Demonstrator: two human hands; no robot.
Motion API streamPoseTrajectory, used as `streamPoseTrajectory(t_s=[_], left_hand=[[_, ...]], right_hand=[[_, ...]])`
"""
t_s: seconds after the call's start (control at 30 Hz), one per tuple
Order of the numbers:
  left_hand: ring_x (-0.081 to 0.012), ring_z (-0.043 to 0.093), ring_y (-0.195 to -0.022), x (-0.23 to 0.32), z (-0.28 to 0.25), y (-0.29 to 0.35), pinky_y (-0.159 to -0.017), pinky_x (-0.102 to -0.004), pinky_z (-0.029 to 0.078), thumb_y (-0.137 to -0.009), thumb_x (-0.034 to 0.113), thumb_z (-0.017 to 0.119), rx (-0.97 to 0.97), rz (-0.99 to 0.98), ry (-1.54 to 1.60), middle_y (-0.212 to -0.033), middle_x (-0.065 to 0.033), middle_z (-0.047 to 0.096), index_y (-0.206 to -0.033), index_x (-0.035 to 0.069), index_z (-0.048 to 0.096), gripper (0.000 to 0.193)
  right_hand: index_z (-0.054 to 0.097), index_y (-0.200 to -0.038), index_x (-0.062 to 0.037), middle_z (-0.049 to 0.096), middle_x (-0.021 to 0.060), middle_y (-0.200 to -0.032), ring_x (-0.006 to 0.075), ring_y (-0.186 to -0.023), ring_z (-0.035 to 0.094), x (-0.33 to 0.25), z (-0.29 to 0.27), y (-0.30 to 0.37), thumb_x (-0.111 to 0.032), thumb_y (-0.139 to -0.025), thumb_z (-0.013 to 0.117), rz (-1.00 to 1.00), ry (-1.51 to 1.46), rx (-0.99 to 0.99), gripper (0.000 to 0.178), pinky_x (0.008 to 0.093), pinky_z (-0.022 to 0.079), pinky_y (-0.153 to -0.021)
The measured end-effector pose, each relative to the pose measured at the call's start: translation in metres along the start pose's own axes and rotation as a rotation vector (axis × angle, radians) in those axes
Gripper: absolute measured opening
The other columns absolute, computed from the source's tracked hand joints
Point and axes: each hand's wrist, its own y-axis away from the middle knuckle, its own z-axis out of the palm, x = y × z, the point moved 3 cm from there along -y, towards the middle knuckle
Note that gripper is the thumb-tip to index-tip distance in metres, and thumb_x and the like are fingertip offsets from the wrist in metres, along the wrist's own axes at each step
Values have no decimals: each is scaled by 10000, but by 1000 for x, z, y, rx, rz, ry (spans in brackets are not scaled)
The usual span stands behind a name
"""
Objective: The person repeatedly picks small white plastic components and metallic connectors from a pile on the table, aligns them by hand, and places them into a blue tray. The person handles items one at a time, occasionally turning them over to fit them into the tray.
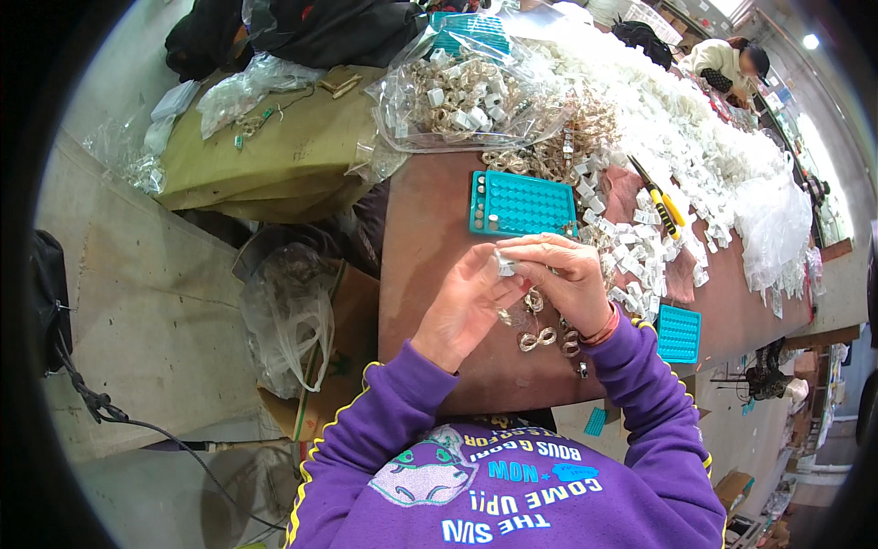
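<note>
My left hand [465,297] and my right hand [569,276] meet over the near part of the table. Between their fingertips is a small white plastic case [504,264]; both hands pinch it. Part of it is hidden by the fingers. Just beyond them lies a teal tray [535,206] with rows of round pockets, and a few round silver button cells [494,219] sit along its left side. Small coils of thin wire [537,340] rest on the table below and beside my right hand.
A large heap of white cases [677,119] covers the table's far right. Yellow-handled scissors [666,206] lie on it. A clear bag [457,105] of wire coils stands behind the tray. Another teal tray [679,334] is at right. A person [727,69] sits far right.
</note>
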Motion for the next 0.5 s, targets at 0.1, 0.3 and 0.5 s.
streamPoseTrajectory(t_s=[0.1,0.3,0.5], left_hand=[[-250,592,-1136,0,-1,0,-1029,-439,466,-946,202,633,1,8,0,-1230,-58,587,-1230,139,527,309],[-242,600,-1124,1,3,1,-1015,-422,473,-955,159,606,12,-24,58,-1211,-67,600,-1255,117,528,312],[-173,618,-1035,4,20,4,-907,-334,507,-978,215,589,-13,-16,-47,-1129,-61,625,-1253,41,535,330]], right_hand=[[727,-1021,-15,720,121,-1025,185,-913,690,4,3,3,42,-830,649,71,-58,49,215,273,547,-761],[702,-1083,-32,701,130,-1073,225,-903,698,-8,2,5,8,-808,689,-116,193,-8,279,298,561,-757],[657,-1066,-51,684,96,-985,245,-825,689,-13,3,3,-62,-777,733,-295,455,-9,298,323,566,-678]])
